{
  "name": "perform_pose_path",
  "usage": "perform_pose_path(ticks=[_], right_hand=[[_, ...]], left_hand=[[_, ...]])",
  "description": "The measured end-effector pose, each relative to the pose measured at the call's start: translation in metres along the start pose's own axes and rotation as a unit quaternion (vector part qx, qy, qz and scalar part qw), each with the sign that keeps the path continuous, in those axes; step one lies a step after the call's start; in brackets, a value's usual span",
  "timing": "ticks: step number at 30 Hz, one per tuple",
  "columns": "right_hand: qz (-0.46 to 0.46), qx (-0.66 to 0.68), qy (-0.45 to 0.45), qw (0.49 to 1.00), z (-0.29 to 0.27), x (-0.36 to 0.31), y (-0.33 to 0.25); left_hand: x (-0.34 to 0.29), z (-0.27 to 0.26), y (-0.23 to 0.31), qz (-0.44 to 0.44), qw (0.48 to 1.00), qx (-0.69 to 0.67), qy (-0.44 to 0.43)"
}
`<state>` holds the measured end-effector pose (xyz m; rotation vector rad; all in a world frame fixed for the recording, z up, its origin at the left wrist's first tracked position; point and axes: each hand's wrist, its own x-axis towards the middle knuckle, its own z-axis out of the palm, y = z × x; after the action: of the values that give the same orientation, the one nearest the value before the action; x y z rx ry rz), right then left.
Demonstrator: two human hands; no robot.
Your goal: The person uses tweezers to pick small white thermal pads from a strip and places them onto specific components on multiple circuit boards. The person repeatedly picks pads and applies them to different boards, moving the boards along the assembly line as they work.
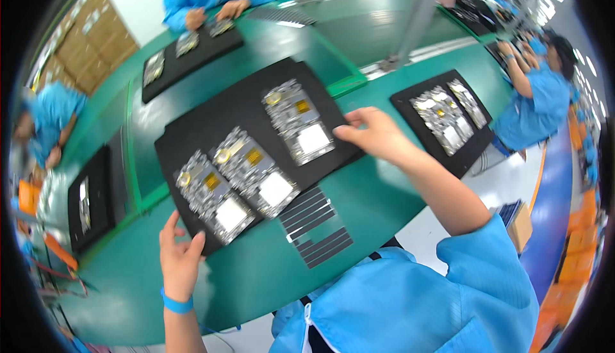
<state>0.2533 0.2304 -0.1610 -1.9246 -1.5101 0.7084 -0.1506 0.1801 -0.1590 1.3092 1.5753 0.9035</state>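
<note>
A black foam tray (256,103) lies tilted in front of me, with another black layer showing at its edges. Three circuit boards (256,167) rest on it, each with a white rectangle, a yellow patch and a round yellowish part. Two sit side by side at the left and one lies apart at the right. My left hand (180,257) grips the tray's near left corner, its thumb at the edge. At the right edge, my right hand (378,136) holds the tray with thumb and curled fingers; the fingertips are partly hidden.
Black strips on a sheet (317,225) lie near the table's front edge. Other trays with boards stand at right (442,116), far left (192,58) and left (90,199). A metal post (413,26) rises beyond. Co-workers in blue sit around the green table (256,289).
</note>
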Motion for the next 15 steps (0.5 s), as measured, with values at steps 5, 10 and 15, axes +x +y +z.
perform_pose_path(ticks=[5, 10, 15], right_hand=[[0.009, 0.026, -0.037, 0.999, -0.011, -0.003, -0.002], [0.012, 0.146, -0.061, 0.987, -0.063, -0.027, 0.021], [0.030, 0.186, 0.063, 0.980, -0.155, -0.077, 0.078]], left_hand=[[0.001, -0.004, 0.033, -0.062, 0.995, -0.074, -0.032], [-0.025, 0.009, 0.074, 0.019, 0.986, -0.154, -0.065], [-0.055, 0.072, 0.128, 0.014, 0.971, -0.138, -0.195]])
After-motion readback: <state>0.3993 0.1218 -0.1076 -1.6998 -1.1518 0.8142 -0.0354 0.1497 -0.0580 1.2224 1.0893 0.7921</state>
